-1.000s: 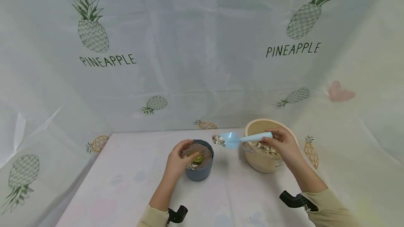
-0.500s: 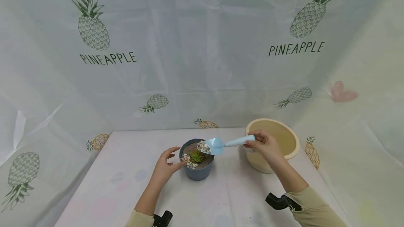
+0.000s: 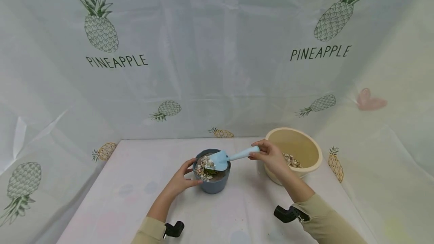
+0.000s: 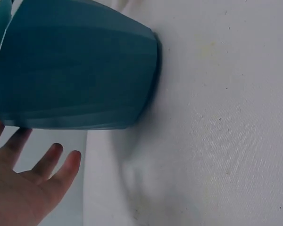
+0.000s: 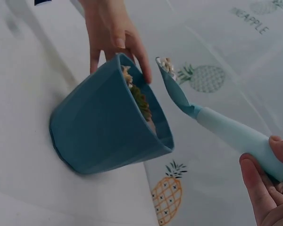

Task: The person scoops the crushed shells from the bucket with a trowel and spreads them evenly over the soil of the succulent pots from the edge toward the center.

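A blue-grey flower pot (image 3: 213, 187) stands upright on the table, holding soil, a small green succulent (image 5: 141, 102) and pale pebbles (image 3: 204, 172) on its left side. My left hand (image 3: 179, 182) is at the pot's left, thumb and fingers spread, fingertips touching its side near the rim; in the left wrist view some fingers stay apart from the wall. My right hand (image 3: 271, 158) grips the end of a light blue trowel's handle (image 3: 243, 154). The trowel's blade (image 3: 219, 160) is over the pot, with pebbles at its tip, partly covering the succulent.
A cream bucket (image 3: 310, 168) with pebbles (image 3: 292, 161) inside stands to the right, behind my right forearm. White cloth printed with pineapples (image 3: 101, 33) hangs behind and at the sides. A pale cloth covers the table (image 3: 135, 202).
My right hand has carried the loaded trowel left from beside the bucket to over the pot. The left hand drew back left from over the pot, then came to its side.
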`<move>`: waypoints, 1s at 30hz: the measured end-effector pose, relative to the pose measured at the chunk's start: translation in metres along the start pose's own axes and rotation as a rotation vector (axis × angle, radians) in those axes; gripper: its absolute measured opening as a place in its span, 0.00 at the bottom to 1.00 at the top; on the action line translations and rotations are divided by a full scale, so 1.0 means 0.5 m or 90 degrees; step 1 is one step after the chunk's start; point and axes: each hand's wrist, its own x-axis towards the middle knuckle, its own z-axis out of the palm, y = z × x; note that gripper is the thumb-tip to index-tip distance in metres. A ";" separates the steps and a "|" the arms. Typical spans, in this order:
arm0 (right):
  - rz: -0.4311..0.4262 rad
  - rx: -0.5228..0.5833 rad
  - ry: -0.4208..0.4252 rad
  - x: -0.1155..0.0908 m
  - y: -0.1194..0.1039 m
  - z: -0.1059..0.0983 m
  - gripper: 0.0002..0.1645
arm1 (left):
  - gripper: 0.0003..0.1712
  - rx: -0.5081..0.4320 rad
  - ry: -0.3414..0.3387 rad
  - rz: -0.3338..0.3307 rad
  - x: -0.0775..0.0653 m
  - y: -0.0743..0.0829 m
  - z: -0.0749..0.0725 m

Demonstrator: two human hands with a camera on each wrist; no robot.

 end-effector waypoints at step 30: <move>-0.056 -0.157 -0.070 0.064 -0.036 0.076 0.17 | 0.60 -0.020 -0.232 0.025 0.086 -0.027 -0.044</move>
